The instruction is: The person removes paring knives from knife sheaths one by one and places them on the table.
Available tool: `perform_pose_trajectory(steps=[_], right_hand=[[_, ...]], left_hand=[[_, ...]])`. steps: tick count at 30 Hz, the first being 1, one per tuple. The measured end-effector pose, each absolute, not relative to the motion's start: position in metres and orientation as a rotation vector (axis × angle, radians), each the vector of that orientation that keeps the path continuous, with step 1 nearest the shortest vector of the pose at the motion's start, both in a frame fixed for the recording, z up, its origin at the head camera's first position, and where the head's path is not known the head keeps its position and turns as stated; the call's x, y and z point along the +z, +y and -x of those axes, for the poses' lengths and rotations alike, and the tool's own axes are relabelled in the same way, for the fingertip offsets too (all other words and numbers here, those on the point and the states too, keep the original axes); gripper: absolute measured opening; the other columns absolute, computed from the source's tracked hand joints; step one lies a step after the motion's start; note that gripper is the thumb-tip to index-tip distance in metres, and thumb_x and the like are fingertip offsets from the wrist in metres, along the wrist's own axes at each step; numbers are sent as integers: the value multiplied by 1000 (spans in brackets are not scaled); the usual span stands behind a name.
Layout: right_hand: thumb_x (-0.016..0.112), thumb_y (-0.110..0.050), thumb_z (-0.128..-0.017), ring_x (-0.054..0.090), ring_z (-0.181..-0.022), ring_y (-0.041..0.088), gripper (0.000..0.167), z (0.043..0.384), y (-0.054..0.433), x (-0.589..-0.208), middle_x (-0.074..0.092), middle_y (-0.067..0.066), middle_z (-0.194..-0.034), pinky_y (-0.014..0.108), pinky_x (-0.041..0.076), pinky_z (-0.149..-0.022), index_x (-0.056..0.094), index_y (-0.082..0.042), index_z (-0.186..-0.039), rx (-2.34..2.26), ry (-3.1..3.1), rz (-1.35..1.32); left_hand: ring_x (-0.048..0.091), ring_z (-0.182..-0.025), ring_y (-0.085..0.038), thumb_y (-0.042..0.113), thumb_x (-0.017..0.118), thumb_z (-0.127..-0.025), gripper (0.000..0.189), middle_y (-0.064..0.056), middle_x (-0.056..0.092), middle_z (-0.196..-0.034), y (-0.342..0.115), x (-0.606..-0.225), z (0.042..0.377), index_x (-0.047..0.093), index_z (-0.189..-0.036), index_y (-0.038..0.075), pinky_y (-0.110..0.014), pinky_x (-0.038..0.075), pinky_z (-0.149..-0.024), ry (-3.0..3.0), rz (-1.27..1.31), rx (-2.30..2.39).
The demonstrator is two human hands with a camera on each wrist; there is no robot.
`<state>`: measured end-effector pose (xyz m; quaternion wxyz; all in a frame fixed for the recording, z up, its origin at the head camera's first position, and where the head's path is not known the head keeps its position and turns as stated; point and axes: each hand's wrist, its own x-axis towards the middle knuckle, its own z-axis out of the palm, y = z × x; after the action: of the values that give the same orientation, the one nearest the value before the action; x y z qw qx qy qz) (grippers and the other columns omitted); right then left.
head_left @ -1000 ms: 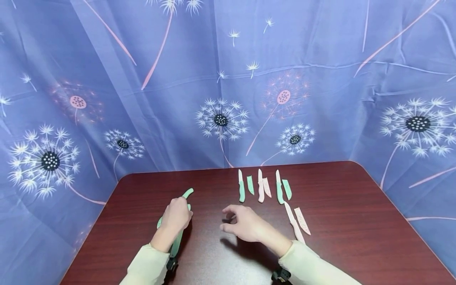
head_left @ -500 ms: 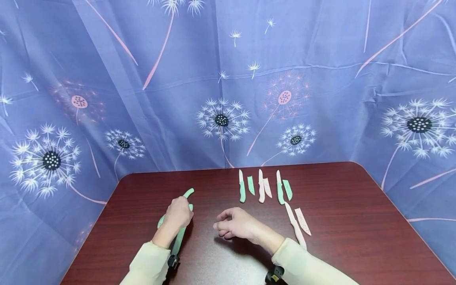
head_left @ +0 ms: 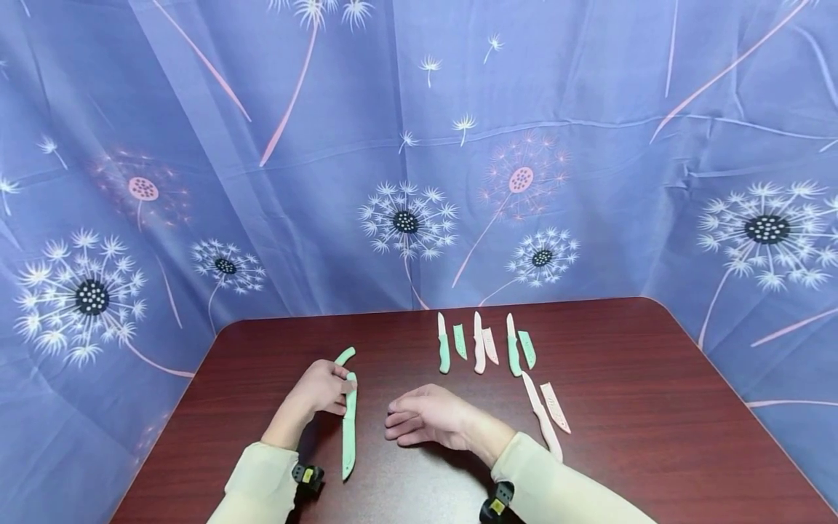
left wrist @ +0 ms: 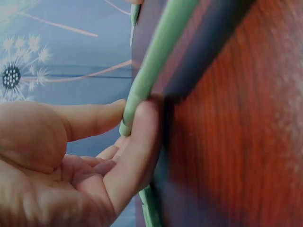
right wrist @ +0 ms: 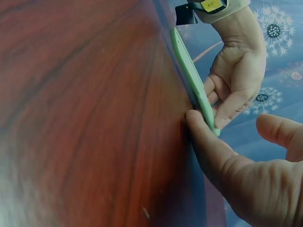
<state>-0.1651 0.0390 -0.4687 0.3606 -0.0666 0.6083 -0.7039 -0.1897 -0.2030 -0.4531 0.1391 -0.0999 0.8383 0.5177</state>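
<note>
My left hand (head_left: 319, 387) pinches the handle end of a green knife (head_left: 350, 437) between thumb and fingers. The knife's blade is covered by a green sheath, and its tip points toward me, low over the table. In the left wrist view the thumb presses one side of the knife handle (left wrist: 156, 61) and a finger the other. Another green handle (head_left: 345, 356) shows just beyond this hand, the rest of it hidden. To the right, my right hand (head_left: 432, 418) hovers over the table with relaxed fingers, holding nothing. In the right wrist view its fingertips overlap the sheathed knife (right wrist: 191, 75).
At the back right lie two green-handled knives (head_left: 444, 353) and a pink-handled knife (head_left: 480, 353), each beside its sheath (head_left: 461, 342). A larger pink knife (head_left: 542, 418) and its pink sheath (head_left: 555, 407) lie nearer. The dark red table (head_left: 622, 378) ends at a blue curtain (head_left: 327, 240).
My left hand has turned, swinging the sheathed knife's tip rightward, out from beneath the wrist. My right hand has moved left toward it, its fingers loosening.
</note>
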Motion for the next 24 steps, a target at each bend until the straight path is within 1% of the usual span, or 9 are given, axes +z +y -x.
perform_pose_trajectory(steps=[4,6,11,15,20,24], right_hand=[[60,-15,-105,74,-109,44,37,164,32,-474,72,28,-113,47,62,-90,61,16,-127,-1822,1503,173],[60,-15,-105,73,-109,44,37,162,28,-476,72,28,-113,48,62,-91,62,16,-126,-1823,1480,175],[59,-13,-106,73,-110,44,35,159,21,-478,72,28,-114,50,61,-93,62,16,-126,-1824,1437,184],[58,-13,-106,73,-107,39,35,158,19,-479,72,26,-113,51,60,-95,63,15,-125,-1816,1400,192],[56,-13,-106,73,-99,30,34,157,20,-482,71,23,-110,50,59,-97,63,15,-124,-1821,1377,190],[57,-13,-106,72,-95,28,33,157,21,-482,70,22,-108,49,59,-96,64,14,-124,-1830,1372,191]], left_hand=[[64,-65,-20,-2,65,-100,18,-15,64,-84,-207,-457,189,60,-114,-13,-32,61,-59,2339,317,1603],[64,-65,-20,-2,64,-100,18,-14,64,-84,-208,-457,189,60,-114,-12,-31,61,-59,2292,327,1651],[66,-72,-22,1,63,-102,21,-16,64,-89,-210,-460,188,59,-118,-13,-34,63,-64,2217,323,1735],[67,-78,-23,4,63,-104,28,-18,64,-95,-211,-462,188,58,-124,-15,-35,64,-69,2189,301,1780],[71,-79,-23,4,62,-105,33,-19,67,-98,-210,-464,186,55,-129,-16,-36,64,-73,2142,291,1836],[74,-78,-24,2,61,-105,34,-19,68,-96,-210,-466,186,53,-132,-17,-35,64,-73,2101,316,1884]])
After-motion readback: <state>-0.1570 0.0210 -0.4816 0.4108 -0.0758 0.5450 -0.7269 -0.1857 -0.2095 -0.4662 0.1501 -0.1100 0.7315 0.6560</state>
